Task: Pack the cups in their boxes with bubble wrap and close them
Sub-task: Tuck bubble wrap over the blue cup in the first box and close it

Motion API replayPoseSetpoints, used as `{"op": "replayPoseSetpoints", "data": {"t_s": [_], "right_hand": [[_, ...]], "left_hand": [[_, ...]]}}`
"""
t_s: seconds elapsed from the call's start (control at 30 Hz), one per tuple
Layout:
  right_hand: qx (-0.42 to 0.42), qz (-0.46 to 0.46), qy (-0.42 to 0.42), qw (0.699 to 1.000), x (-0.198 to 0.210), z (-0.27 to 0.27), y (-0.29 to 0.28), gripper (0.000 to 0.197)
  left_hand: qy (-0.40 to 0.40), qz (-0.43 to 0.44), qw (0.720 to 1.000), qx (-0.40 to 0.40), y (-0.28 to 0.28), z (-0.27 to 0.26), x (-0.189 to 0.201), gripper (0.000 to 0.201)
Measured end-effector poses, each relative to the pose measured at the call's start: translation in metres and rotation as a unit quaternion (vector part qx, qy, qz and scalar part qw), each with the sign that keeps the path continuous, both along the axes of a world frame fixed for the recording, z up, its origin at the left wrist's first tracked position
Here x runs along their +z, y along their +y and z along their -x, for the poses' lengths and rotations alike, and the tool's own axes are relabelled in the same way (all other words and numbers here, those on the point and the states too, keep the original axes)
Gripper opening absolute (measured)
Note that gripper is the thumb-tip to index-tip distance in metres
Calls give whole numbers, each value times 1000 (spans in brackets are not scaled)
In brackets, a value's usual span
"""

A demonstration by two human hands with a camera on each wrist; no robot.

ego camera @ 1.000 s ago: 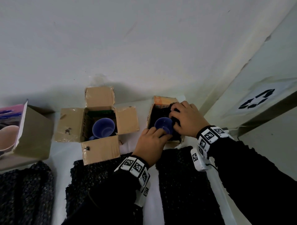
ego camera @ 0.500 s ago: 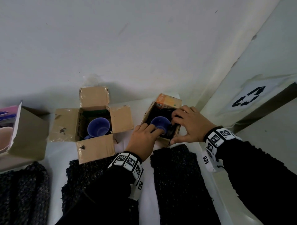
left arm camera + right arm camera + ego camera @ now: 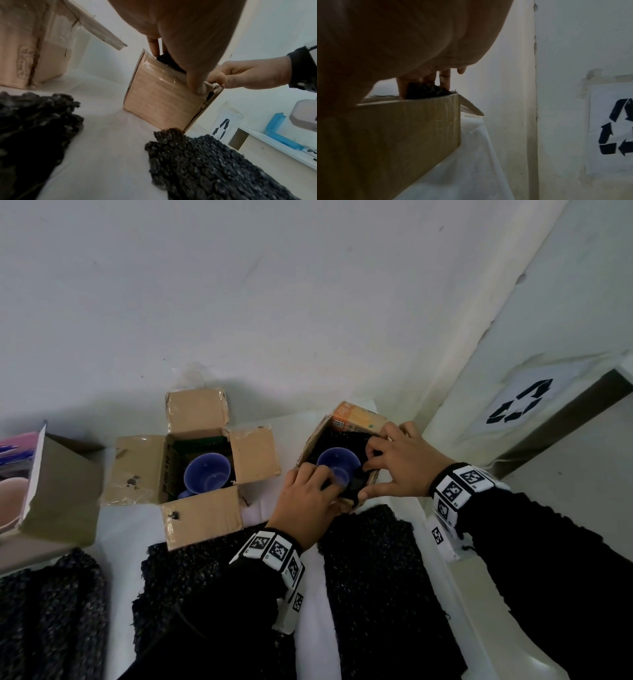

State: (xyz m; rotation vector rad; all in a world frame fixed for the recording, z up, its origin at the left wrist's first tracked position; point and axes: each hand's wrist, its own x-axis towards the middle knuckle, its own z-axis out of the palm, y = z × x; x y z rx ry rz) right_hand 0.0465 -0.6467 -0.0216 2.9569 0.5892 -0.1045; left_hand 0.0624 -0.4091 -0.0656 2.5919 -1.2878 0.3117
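- Left hand (image 3: 305,501): fingers bent over the near rim of the small box (image 3: 159,94), tips pushing black bubble wrap (image 3: 342,440) down beside the cup — the thumb, seen from the left wrist, bears on the outer wall, so the box is pinched between thumb and fingers.
- Right hand (image 3: 400,463): fingers curled into the box on the right-hand side, pinching a fold of the wrap; thumb braced along the near corner. Judged purpose: tuck the padding between cup and wall while steadying the carton.
- Blue cup (image 3: 337,465): upright inside the small box, mouth up, wrap around it on the visible sides. Flaps stand open; an orange printed flap (image 3: 358,419) leans toward the wall.
- Second box (image 3: 191,467): left of the first, well apart from both hands, four flaps splayed flat. A second blue cup (image 3: 207,477) sits inside with no wrap visible — judged not yet packed.
- Spare sheets of bubble wrap (image 3: 373,577) lie on the white counter (image 3: 126,529) in front of the boxes, within reach for the next cup.
- Far left: a third carton (image 3: 58,484), partly out of frame.
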Motion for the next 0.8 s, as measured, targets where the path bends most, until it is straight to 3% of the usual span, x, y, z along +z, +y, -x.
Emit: {"op": "replayPoseSetpoints", "data": {"t_s": [0.13, 0.37, 0.53, 0.8], "right_hand": [[-21, -23, 0, 1000, -5, 6, 7, 76], [20, -26, -39, 999, -15, 18, 10, 64], [38, -60, -69, 995, -33, 32, 7, 52], [7, -61, -125, 990, -38, 34, 17, 30]], "left_hand": [[4, 7, 1000, -1, -5, 1, -1, 28], [25, 58, 998, 15, -5, 2, -5, 24], [86, 84, 993, -20, -6, -3, 4, 36], [45, 43, 997, -45, 0, -14, 4, 16]]}}
